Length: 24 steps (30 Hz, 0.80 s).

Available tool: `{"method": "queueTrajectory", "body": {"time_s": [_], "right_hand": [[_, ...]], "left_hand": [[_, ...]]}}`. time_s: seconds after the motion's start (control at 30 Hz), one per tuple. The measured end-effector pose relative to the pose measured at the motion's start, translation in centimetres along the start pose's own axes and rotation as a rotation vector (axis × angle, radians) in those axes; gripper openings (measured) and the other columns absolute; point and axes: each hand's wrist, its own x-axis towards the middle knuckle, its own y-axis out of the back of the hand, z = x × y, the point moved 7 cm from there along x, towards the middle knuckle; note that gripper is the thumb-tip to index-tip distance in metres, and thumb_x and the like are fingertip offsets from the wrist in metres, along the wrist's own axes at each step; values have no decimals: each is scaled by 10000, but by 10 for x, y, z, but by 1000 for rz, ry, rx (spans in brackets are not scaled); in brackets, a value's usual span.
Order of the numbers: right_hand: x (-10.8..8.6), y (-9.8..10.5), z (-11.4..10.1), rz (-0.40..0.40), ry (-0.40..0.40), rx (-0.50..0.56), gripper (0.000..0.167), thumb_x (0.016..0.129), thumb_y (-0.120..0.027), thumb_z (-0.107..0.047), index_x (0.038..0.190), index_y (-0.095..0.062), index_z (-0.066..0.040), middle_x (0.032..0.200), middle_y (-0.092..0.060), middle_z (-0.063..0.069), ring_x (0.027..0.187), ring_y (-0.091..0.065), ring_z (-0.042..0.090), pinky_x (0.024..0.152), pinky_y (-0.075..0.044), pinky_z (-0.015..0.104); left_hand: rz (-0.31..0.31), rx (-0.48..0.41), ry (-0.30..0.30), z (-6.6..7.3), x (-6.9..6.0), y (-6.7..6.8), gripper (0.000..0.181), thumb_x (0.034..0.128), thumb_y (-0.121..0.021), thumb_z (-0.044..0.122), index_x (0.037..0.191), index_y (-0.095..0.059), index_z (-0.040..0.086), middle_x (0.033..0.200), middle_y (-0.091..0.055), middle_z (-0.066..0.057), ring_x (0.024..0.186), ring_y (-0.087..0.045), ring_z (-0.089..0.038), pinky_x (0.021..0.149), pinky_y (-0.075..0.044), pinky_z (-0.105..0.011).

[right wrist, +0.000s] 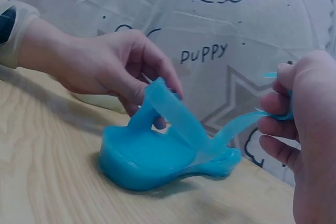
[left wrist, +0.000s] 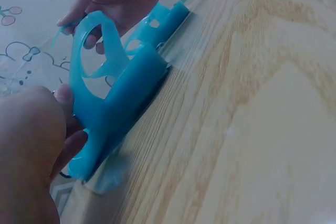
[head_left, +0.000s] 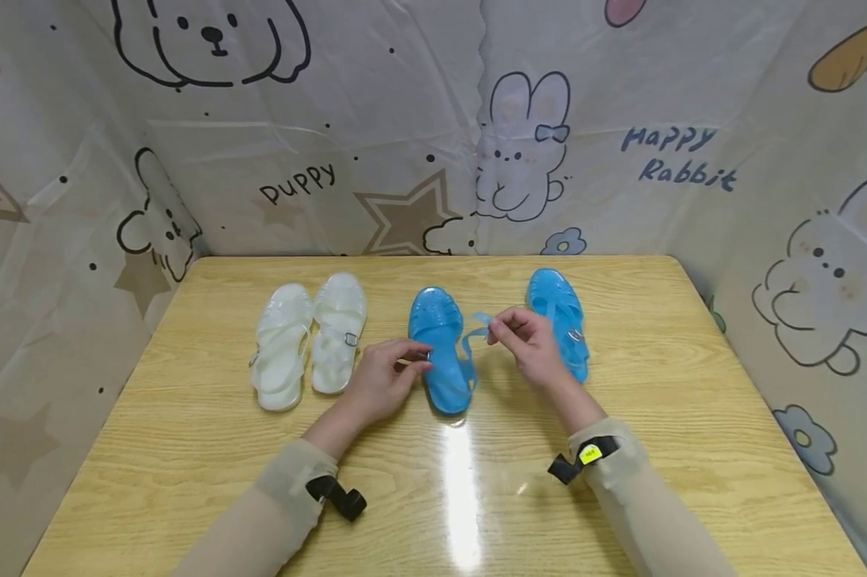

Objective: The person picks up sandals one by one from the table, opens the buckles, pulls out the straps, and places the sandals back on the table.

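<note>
A blue jelly sandal (head_left: 444,369) lies flat on the table between the two hands, toe away from me. At its left side my left hand (head_left: 386,377) pinches its edge between thumb and fingers, with a small bit of metal showing at the fingertips. My right hand (head_left: 530,344) pinches the sandal's loose ankle strap (right wrist: 236,127) and holds it out to the right, its tip sticking up past the fingers. In the right wrist view the heel band (right wrist: 176,111) stands raised above the sole. What lies under the left fingertips is partly hidden.
The other blue sandal (head_left: 552,296), with a metal buckle, lies right of the right hand, partly behind it. Two whitish sandals (head_left: 340,300) lie side by side to the left. Printed cloth (head_left: 405,104) hangs behind the wooden table (head_left: 188,481) and along its sides.
</note>
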Motion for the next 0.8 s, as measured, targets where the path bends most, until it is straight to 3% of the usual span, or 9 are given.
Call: {"method": "queueTrajectory", "body": {"time_s": [0.27,0.43,0.63,0.8], "right_hand": [[-4,27,-5,111,36,79,174,1041,-559,91,913,-607,200,757,-684,35,728,-647,126,739,-552,243],[-6,36,-9,146,31,100,181,1039,-541,115,896,-584,218,738,-674,43,692,-650,116,738,-559,235],[-4,45,-22,132,-54,-54,231,1067,-579,18,935,-617,204,739,-668,94,715,-641,134,764,-542,247],[-4,64,-23,133,-148,-182,290,1086,-603,-67,952,-653,185,746,-664,187,741,-632,157,786,-527,246]], "left_hand": [[32,-82,60,-4,11,-12,196,993,-749,48,1182,-757,-4,1118,-760,-99,1048,-724,-187,810,-608,-254],[31,-141,102,-6,21,-22,215,998,-736,36,1205,-740,-20,1134,-754,-119,1080,-717,-209,848,-603,-267],[15,-166,146,-7,35,-34,208,1009,-716,26,1213,-739,-9,1133,-750,-91,1115,-698,-210,879,-596,-275],[-10,-182,190,-9,47,-46,213,1020,-701,34,1229,-736,15,1144,-737,-55,1138,-681,-193,903,-579,-249]]}}
